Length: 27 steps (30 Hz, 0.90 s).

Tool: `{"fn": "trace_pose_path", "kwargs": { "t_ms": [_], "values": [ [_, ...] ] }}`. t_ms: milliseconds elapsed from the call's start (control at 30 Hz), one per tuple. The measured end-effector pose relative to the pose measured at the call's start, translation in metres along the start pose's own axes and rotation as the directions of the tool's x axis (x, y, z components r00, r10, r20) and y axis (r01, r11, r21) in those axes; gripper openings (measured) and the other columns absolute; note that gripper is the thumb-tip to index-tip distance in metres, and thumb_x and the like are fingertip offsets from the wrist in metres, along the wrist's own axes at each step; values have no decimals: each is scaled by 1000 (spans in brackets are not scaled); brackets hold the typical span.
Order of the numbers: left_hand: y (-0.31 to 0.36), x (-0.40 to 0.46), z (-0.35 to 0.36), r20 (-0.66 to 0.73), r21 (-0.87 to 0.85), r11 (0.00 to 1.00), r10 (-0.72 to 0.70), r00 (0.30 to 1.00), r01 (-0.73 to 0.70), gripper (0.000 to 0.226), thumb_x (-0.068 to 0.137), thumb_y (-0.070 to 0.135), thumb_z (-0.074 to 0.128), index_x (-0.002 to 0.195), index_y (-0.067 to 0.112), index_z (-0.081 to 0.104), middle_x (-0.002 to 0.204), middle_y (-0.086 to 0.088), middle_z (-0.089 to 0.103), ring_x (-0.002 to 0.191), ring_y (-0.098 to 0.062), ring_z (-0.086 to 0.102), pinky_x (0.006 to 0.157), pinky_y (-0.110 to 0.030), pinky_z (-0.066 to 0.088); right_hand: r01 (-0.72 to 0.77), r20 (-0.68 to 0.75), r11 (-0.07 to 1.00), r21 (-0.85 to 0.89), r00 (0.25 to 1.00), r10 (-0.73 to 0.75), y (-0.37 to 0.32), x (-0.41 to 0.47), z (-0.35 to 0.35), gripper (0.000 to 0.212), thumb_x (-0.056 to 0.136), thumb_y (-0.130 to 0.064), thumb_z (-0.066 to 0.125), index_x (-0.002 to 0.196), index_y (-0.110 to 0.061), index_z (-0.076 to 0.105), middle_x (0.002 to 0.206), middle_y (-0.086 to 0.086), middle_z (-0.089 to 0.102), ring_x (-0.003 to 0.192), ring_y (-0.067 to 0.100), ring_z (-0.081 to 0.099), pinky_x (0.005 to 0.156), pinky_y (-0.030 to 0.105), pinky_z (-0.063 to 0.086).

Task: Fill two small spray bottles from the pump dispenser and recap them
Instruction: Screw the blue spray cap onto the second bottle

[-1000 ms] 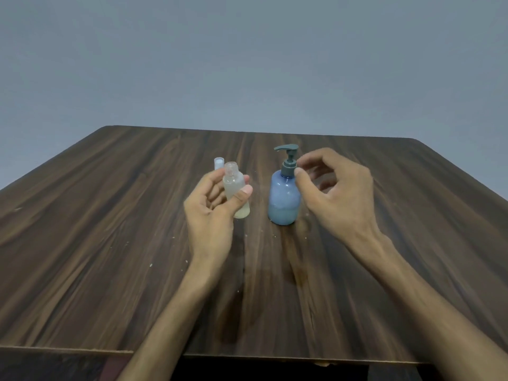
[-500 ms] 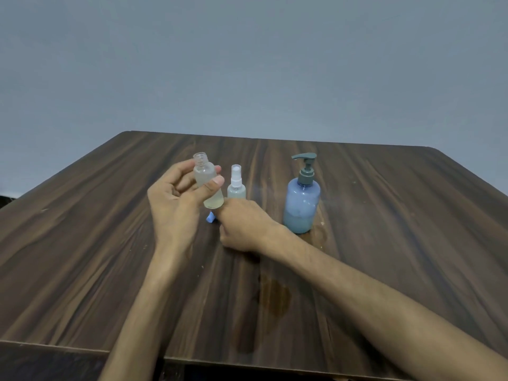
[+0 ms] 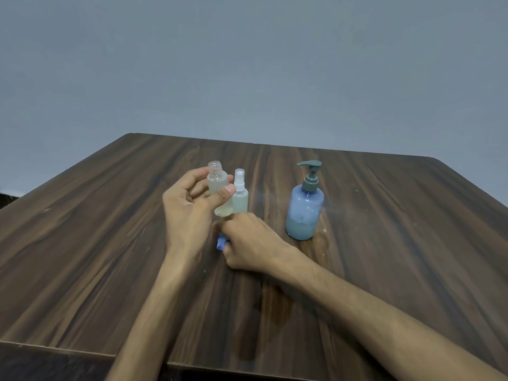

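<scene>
My left hand holds an uncapped small clear bottle off the table, thumb across its front; pale liquid fills most of it. Just right of it stands a second small frosted bottle with its white spray head on. My right hand rests on the table below that bottle, its fingers curled round a small blue cap, of which only the end shows. The blue pump dispenser with a grey-green pump stands to the right, apart from both hands, about a third full.
The dark wooden table has its near edge at the bottom of the view, with a step in that edge at the lower left. A damp patch lies under my right forearm. A plain grey wall stands behind.
My right hand left the pump dispenser, crossed left and came down on the table over the blue cap. My left hand carried the open bottle left and a little up.
</scene>
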State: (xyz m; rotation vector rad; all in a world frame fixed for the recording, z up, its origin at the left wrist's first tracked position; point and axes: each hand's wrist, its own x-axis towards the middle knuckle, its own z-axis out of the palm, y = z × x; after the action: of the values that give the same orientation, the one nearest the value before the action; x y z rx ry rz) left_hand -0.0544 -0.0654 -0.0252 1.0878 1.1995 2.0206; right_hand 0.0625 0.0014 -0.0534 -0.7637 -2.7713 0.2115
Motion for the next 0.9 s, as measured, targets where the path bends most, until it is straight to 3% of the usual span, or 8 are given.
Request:
{"fn": "trace_pose_path", "kwargs": {
  "t_ms": [167, 267, 367, 500, 633, 767, 900],
  "values": [
    [-2, -4, 6, 30, 11, 1000, -13, 999, 12, 36, 85, 0, 86, 119, 6, 75, 104, -4, 85, 100, -16, 82, 77, -17, 60, 89, -124, 992, 89, 989, -78, 8, -36, -7, 11, 88, -15, 69, 98, -18, 65, 91, -5, 67, 81, 16, 59, 72, 36, 50],
    [-5, -6, 9, 52, 29, 999, -19, 998, 17, 34, 85, -2, 85, 116, 8, 76, 104, -4, 85, 100, -16, 82, 76, -18, 61, 90, -209, 980, 178, 977, -51, 14, -57, -16, 9, 91, -21, 68, 99, -22, 68, 85, -9, 67, 74, 12, 60, 72, 39, 54],
    [-8, -9, 14, 66, 47, 999, -27, 997, 24, 33, 86, -3, 85, 116, 8, 77, 105, -4, 85, 102, -18, 82, 81, -23, 64, 98, -355, 951, 292, 935, 12, 25, -72, -28, 8, 95, -19, 73, 103, -19, 72, 83, -6, 71, 71, 15, 66, 68, 37, 55],
    [-13, -15, 23, 113, 83, 996, -32, 993, 23, 34, 85, -3, 84, 117, 9, 77, 105, -2, 85, 102, -16, 81, 85, -26, 65, 82, -531, 871, 484, 819, 218, 41, -85, -38, 11, 99, -18, 75, 109, -14, 75, 81, 1, 72, 68, 20, 68, 65, 36, 60],
    [-16, -24, 34, 151, 81, 996, -46, 987, 34, 35, 84, -6, 84, 113, 13, 76, 103, 0, 85, 101, -14, 82, 84, -23, 63, 60, -579, 811, 582, 730, 362, 50, -90, -41, 9, 99, -19, 78, 108, -19, 77, 78, 4, 69, 64, 31, 60, 61, 44, 57],
    [-21, -31, 43, 174, 102, 994, -60, 983, 42, 37, 84, -7, 85, 115, 10, 76, 104, -1, 85, 102, -15, 81, 86, -23, 63, 80, -592, 761, 644, 683, 429, 54, -92, -48, 12, 97, -27, 79, 108, -22, 79, 84, 3, 74, 69, 37, 68, 66, 51, 60],
    [-25, -37, 49, 186, 162, 985, -87, 979, 57, 38, 83, -5, 86, 116, 11, 76, 105, 0, 85, 105, -15, 81, 96, -36, 65, 92, -605, 748, 657, 656, 451, 55, -94, -54, 18, 95, -35, 78, 105, -19, 80, 87, 3, 76, 71, 36, 70, 66, 57, 60]
  ]
}}
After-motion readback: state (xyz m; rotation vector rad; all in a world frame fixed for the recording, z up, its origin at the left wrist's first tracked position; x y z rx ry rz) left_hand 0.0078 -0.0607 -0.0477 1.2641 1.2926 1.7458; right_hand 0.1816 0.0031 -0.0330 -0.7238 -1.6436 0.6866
